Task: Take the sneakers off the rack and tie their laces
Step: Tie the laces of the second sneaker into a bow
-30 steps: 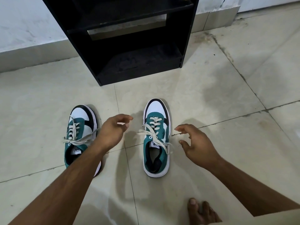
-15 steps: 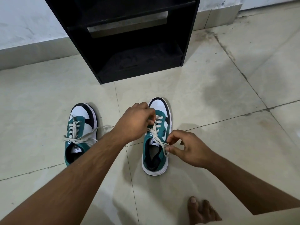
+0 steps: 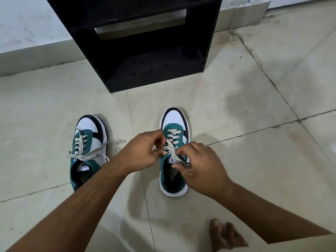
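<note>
Here, both hands (image 3: 172,157) pinched on the laces (image 3: 171,150) of the right sneaker (image 3: 174,151), toe toward the rack (image 3: 145,42).

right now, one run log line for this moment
step: tying | left hand, right hand: pinching cream laces | teal-and-white sneaker | other sneaker: untied

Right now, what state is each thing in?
Right sneaker: upright on floor, laces being tied.
Left sneaker: upright on floor, laces loose, untied.
Rack: visible shelves hold no shoes.
Left hand: pinching a lace.
Right hand: pinching a lace.
</note>
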